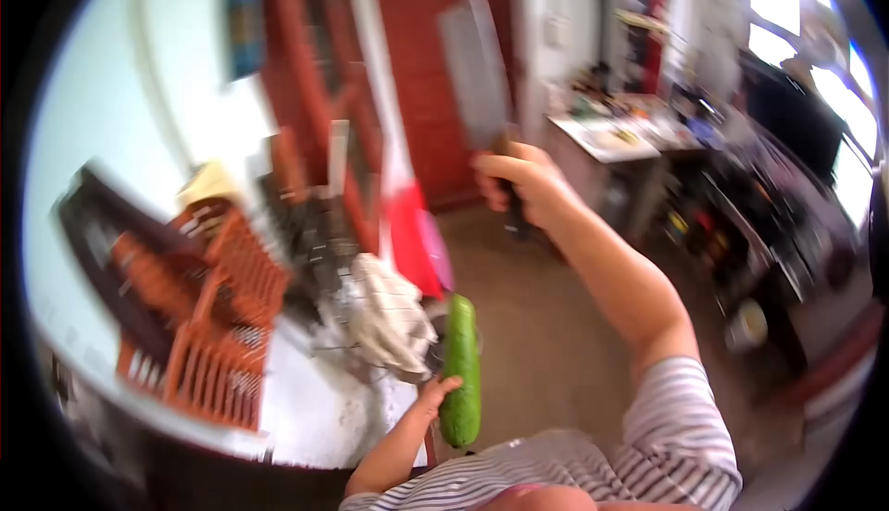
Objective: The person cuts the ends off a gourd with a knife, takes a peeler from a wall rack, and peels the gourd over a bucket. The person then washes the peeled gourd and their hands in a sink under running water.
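Observation:
My right hand (528, 182) is raised in front of me, its fingers wrapped round the dark handle of a cleaver. The broad grey blade of the cleaver (474, 71) points up and is blurred by motion. Low in the view, my left hand (435, 396) grips a long green gourd (461, 372) near its lower end. The gourd is thick, smooth and nearly upright, and whole as far as I see. It is well apart from the blade. My left fingers are partly hidden behind it.
On the left, an orange plastic basket (218, 363) stands on a white counter (310, 409). A pale cloth (387, 312) hangs at the counter's edge. A red door (421, 131) is ahead. A cluttered table (611, 141) stands at the back right, with dark items (741, 224) along the right wall.

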Demonstrator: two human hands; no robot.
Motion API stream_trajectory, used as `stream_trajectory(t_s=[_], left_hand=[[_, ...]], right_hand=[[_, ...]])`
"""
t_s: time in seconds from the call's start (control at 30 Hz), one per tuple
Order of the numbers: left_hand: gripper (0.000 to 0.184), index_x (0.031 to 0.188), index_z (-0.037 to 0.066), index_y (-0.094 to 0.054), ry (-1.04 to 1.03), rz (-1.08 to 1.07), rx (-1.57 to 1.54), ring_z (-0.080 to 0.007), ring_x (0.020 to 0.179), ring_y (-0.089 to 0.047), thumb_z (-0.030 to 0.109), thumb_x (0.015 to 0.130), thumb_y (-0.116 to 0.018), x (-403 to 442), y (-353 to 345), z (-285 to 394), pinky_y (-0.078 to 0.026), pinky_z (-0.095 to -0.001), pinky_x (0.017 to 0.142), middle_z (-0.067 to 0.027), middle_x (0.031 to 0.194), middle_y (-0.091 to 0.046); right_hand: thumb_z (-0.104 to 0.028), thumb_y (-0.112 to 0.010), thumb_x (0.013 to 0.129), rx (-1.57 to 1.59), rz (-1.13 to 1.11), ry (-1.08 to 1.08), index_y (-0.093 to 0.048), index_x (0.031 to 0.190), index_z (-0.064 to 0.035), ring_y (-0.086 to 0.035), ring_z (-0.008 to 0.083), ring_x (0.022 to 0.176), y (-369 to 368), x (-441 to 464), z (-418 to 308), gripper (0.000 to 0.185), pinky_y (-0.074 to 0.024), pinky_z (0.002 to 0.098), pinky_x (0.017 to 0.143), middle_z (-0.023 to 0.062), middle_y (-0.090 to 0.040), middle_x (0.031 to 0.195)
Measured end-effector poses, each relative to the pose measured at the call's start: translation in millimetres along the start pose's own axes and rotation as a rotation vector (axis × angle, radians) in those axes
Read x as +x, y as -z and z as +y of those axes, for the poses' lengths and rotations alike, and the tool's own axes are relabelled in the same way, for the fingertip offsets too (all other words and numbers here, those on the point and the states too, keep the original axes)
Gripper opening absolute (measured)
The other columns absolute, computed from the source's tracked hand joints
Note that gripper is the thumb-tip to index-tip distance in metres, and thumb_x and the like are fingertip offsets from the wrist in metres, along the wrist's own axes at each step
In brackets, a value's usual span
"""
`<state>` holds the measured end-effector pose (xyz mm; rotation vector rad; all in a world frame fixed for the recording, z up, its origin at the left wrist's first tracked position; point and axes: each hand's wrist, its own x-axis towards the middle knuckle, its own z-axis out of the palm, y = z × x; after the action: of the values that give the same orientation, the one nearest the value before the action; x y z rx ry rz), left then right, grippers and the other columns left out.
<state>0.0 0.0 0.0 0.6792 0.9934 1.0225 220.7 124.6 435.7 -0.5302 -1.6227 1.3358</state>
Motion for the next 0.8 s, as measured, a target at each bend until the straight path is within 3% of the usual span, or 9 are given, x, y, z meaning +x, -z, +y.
stream_trajectory(t_s=[0.07, 0.13, 0.17, 0.2, 0.33, 0.4, 0.57, 0.63, 0.8], left_hand=[[0.055, 0.117, 0.002, -0.053, 0.102, -0.103, -0.025, -0.0192, 0.091, -0.056, 0.025, 0.07, -0.071, -5.1, -4.0, -13.7, -0.045, -0.033, 0.083, -0.0069, 0.102, -0.059], [0.056, 0.117, 0.003, -0.051, 0.068, -0.131, 0.061, -0.0198, 0.091, -0.057, 0.026, 0.071, -0.071, 2.0, -19.2, 20.2, -0.047, -0.0342, 0.082, -0.0075, 0.101, -0.059], [0.054, 0.116, 0.003, -0.05, 0.13, -0.246, 0.05, -0.0207, 0.091, -0.058, 0.025, 0.071, -0.071, 10.8, -49.0, 28.6, -0.048, -0.0345, 0.081, -0.0082, 0.102, -0.059], [0.052, 0.116, 0.002, -0.05, 0.153, -0.205, 0.019, -0.0211, 0.09, -0.058, 0.023, 0.072, -0.07, 11.9, -77.2, -3.8, -0.049, -0.0346, 0.078, -0.0085, 0.102, -0.059], [0.043, 0.114, 0.0, -0.05, 0.163, -0.209, 0.168, -0.0231, 0.083, -0.061, 0.019, 0.078, -0.063, 40.0, -119.5, -18.7, -0.052, -0.0363, 0.073, -0.0097, 0.099, -0.059], [0.037, 0.111, -0.001, -0.05, 0.266, -0.261, 0.226, -0.0211, 0.081, -0.06, 0.018, 0.081, -0.06, 53.0, -160.4, -23.8, -0.051, -0.0348, 0.071, -0.0094, 0.097, -0.059], [0.043, 0.112, -0.003, -0.048, 0.415, -0.441, 0.338, -0.0209, 0.083, -0.061, 0.017, 0.078, -0.064, 103.1, -278.9, -55.2, -0.051, -0.035, 0.072, -0.012, 0.096, -0.059], [0.045, 0.112, -0.002, -0.048, 0.381, -0.622, 0.332, -0.0206, 0.083, -0.06, 0.02, 0.077, -0.065, 119.4, -352.3, -73.3, -0.051, -0.034, 0.072, -0.011, 0.096, -0.059], [0.047, 0.115, -0.001, -0.047, 0.41, -0.754, 0.468, -0.0195, 0.087, -0.059, 0.02, 0.076, -0.065, 155.8, -540.4, -138.2, -0.049, -0.0323, 0.077, -0.01, 0.099, -0.059]], right_hand=[[-0.016, -0.058, 0.079, -0.051, 0.191, 0.006, -0.055, 0.082, -0.0015, -0.045, 0.0092, 0.047, 2.3, -38.0, 3.4, 0.015, -0.0362, 0.0247, 0.044, 0.0027, -0.052, 0.059], [-0.014, -0.058, 0.08, 0.001, 0.324, 0.083, -0.055, 0.083, -0.0024, -0.049, 0.0087, 0.052, 35.0, -79.2, 39.7, 0.012, -0.0372, 0.0238, 0.047, 0.0027, -0.053, 0.062], [-0.012, -0.058, 0.08, 0.011, 0.418, 0.096, -0.055, 0.083, -0.0027, -0.049, 0.0083, 0.054, 58.5, -121.7, 62.3, 0.011, -0.0372, 0.0234, 0.048, 0.002, -0.053, 0.062], [-0.012, -0.058, 0.08, -0.078, 0.438, -0.033, -0.054, 0.083, -0.0027, -0.049, 0.0081, 0.055, 76.4, -159.8, 72.7, 0.01, -0.0374, 0.0235, 0.049, 0.0016, -0.052, 0.062], [-0.014, -0.057, 0.081, -0.257, 0.592, -0.36, -0.053, 0.078, -0.005, -0.046, 0.0063, 0.052, 106.9, -275.9, 121.4, 0.01, -0.0343, 0.0236, 0.045, -0.0007, -0.05, 0.06], [-0.012, -0.056, 0.075, -0.376, 0.71, -0.505, -0.054, 0.076, -0.0002, -0.048, 0.0118, 0.05, 126.9, -336.4, 140.9, 0.012, -0.0397, 0.03, 0.047, 0.0041, -0.052, 0.055], [-0.012, -0.057, 0.073, -0.489, 0.862, -0.658, -0.055, 0.08, -0.0001, -0.048, 0.0163, 0.055, 186.9, -469.9, 141.7, 0.014, -0.0412, 0.0332, 0.052, 0.0091, -0.052, 0.059], [-0.012, -0.058, 0.073, -0.537, 0.902, -0.645, -0.056, 0.081, -0.0007, -0.05, 0.0181, 0.056, 228.3, -522.7, 139.8, 0.014, -0.0422, 0.0333, 0.053, 0.0101, -0.053, 0.061], [-0.01, -0.058, 0.074, -0.623, 0.996, -0.699, -0.058, 0.088, -0.0029, -0.057, 0.021, 0.062, 329.4, -630.7, 105.7, 0.016, -0.0462, 0.0318, 0.059, 0.0116, -0.06, 0.069]])
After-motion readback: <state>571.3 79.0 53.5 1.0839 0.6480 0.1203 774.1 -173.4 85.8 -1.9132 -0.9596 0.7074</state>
